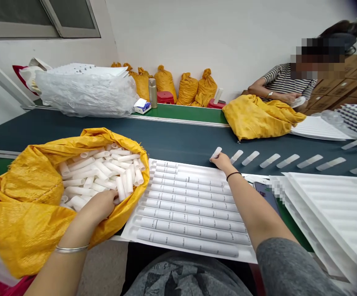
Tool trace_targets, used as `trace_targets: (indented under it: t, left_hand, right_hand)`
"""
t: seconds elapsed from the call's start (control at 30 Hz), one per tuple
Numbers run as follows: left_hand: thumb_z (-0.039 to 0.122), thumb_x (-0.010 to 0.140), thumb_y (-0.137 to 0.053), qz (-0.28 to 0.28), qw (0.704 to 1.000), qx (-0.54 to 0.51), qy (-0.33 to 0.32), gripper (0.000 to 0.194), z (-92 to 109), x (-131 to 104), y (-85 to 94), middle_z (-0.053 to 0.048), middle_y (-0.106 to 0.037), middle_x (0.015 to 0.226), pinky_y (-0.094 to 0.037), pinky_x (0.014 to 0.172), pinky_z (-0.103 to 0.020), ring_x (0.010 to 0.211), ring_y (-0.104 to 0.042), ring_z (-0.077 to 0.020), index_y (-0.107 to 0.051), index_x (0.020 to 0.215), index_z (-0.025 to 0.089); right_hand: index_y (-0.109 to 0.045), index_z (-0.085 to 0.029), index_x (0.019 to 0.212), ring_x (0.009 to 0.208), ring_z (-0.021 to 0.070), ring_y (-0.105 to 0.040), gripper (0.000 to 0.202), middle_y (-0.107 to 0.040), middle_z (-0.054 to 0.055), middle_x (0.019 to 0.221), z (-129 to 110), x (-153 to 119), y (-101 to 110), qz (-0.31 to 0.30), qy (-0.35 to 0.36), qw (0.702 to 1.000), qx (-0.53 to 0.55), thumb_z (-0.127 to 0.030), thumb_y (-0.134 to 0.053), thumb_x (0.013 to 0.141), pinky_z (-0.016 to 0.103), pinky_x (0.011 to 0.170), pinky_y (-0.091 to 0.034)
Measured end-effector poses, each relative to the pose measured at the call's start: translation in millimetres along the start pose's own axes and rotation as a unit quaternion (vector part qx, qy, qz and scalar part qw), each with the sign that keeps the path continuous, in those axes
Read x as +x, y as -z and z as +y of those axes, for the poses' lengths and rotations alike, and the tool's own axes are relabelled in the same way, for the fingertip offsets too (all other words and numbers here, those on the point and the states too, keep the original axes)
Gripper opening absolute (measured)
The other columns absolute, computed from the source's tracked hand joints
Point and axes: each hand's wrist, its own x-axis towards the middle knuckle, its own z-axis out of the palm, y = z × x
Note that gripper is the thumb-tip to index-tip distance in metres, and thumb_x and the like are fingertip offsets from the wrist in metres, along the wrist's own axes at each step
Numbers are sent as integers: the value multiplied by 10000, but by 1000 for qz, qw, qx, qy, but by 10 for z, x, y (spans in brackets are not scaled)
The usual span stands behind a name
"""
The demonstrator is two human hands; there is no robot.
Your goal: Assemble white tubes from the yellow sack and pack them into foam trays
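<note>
My left hand (106,204) reaches into a yellow sack (36,209) full of short white tubes (84,172). Its fingertips are among the tubes at the sack's right side and partly hidden. On the dark belt (178,142), my right hand (222,162) is closed on a translucent white tube (217,152). Several similar tubes (269,160) lie slanted in a row to its right. Between my arms, a white grooved tray (129,230) holds rows of long printed white tubes (193,220).
Stacked white trays (341,218) and a phone (266,195) are at right. Across the belt sit a plastic-wrapped stack (89,92), a bottle (153,93), a small box (142,106) and another yellow sack (258,117). A person in a striped shirt (289,80) works there.
</note>
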Motion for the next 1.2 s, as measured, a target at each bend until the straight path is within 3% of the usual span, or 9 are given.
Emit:
trace_targets:
  t: [0.13,0.3,0.47,0.57,0.67,0.77,0.9,1.0,1.2]
  left_hand:
    - [219,726,-456,14,999,31,17,264,55,42,-47,-164,-705,909,-431,652,-320,792,-654,-292,-681,845,152]
    - [236,771,-437,70,994,71,48,284,-1,-53,41,-210,-670,932,-437,778,-418,906,-617,-363,-647,912,106]
    - [343,892,-375,291,956,-47,-6,353,91,-283,172,-139,-586,1141,-407,952,-450,1091,-533,-318,-516,1145,141]
    - [379,897,-463,361,885,-251,-151,312,340,-378,107,-98,-576,1189,-417,987,-379,1120,-532,-247,-509,1139,188]
    - [326,880,-561,330,801,-446,-223,244,682,-432,-31,-86,-604,1155,-431,983,-349,1091,-564,-207,-531,1089,204]
    - [307,821,-668,243,667,-666,-230,297,1042,-477,-156,-37,-651,1044,-486,902,-293,999,-614,-159,-518,1068,241]
    - [270,729,-765,111,524,-830,-154,530,1401,-520,-264,11,-655,963,-528,782,-221,860,-640,-104,-487,1179,300]
    - [254,686,-795,90,543,-822,-146,432,1475,-511,-337,3,-635,957,-527,791,-216,854,-627,-104,-610,1077,244]
    - [278,771,-721,189,745,-596,-232,231,1261,-476,-366,-49,-634,950,-490,820,-277,910,-592,-164,-712,989,201]
  right_hand:
    - [-596,-14,1125,967,329,-617,500,-646,257,1050,181,-152,104,0,-11,999,-53,-386,-612,791,363,757,-444]
    - [-725,-163,845,868,280,-655,204,-708,133,900,686,-731,306,-51,70,993,-79,-229,-538,796,346,753,-472]
    - [-742,-212,838,904,303,-658,177,-669,142,1084,1127,-1121,311,-80,180,978,-64,-255,-618,720,374,759,-513]
    - [-682,-208,901,919,309,-637,204,-661,132,1056,1167,-1178,406,-45,208,975,-69,-311,-600,744,414,780,-506]
    - [-608,-217,966,740,252,-620,240,-660,94,883,937,-1336,528,-10,188,982,-35,-369,-594,780,372,632,-503]
    - [-598,-224,1045,686,199,-592,253,-625,67,822,461,-1684,467,-52,238,964,109,-374,-549,847,316,580,-499]
    - [-569,-225,1117,756,170,-615,259,-619,56,900,-185,-2125,91,-201,268,864,376,-343,-545,888,309,654,-538]
    - [-565,-223,1116,727,153,-630,255,-635,38,859,-408,-2218,-94,-195,232,797,523,-334,-573,887,309,659,-551]
    - [-636,-257,1116,962,184,-607,268,-644,61,1051,-349,-2033,99,-53,347,843,408,-181,-621,859,315,803,-515]
